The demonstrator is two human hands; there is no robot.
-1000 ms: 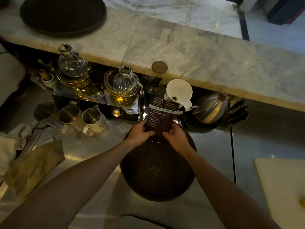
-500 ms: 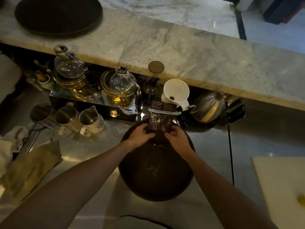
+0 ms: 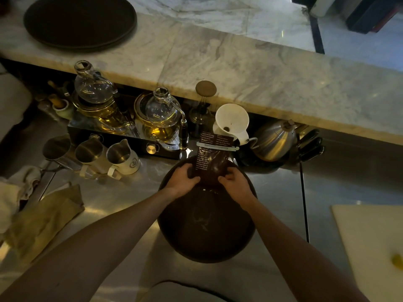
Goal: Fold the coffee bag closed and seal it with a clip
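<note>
Both hands, left hand (image 3: 182, 180) and right hand (image 3: 236, 184), grasp the lower sides of the dark brown printed coffee bag (image 3: 212, 165), upright above the round dark tray (image 3: 206, 225) on the steel table (image 3: 281, 192). Its long axis points away; the pale plastic clip (image 3: 217, 147) already crosses its folded top, beside the white funnel-shaped dripper (image 3: 232, 120).

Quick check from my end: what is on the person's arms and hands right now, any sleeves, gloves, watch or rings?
Both forearms are bare up to the frame edge, with no sleeves in view. The left hand and right hand wear no gloves. No watch, bracelet or ring shows, though the light is dim.
</note>
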